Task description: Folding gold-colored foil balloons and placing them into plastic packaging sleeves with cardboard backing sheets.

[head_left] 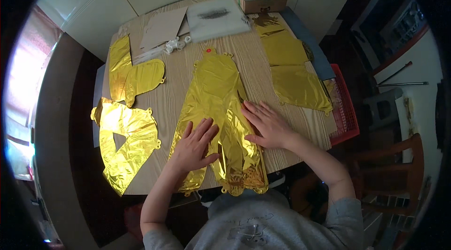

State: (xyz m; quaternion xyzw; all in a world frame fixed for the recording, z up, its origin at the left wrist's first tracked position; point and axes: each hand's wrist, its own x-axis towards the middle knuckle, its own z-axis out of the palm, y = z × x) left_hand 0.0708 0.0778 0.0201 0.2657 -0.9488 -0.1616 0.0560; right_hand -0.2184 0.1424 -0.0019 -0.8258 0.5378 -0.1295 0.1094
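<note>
A deflated gold foil balloon (215,78) lies spread flat in the middle of the wooden table (296,123). Its narrow end, with a small red dot, points away from me, and its wide, split end reaches over the near edge. On its left part my left hand (191,146) lies flat, fingers stretched out. My right hand (267,123) rests on its right edge with the fingers spread. Neither hand grips anything. At the left lie two more gold foil balloons, one L-shaped (141,77) and one with a triangular hole (138,130).
Another gold balloon (289,81) lies along the right side. Behind are a cardboard sheet (162,27), a clear plastic bag (216,19), white ribbon rolls (175,45) and an open box (263,4). A red basket (345,118) and a wooden chair (399,156) stand to the right.
</note>
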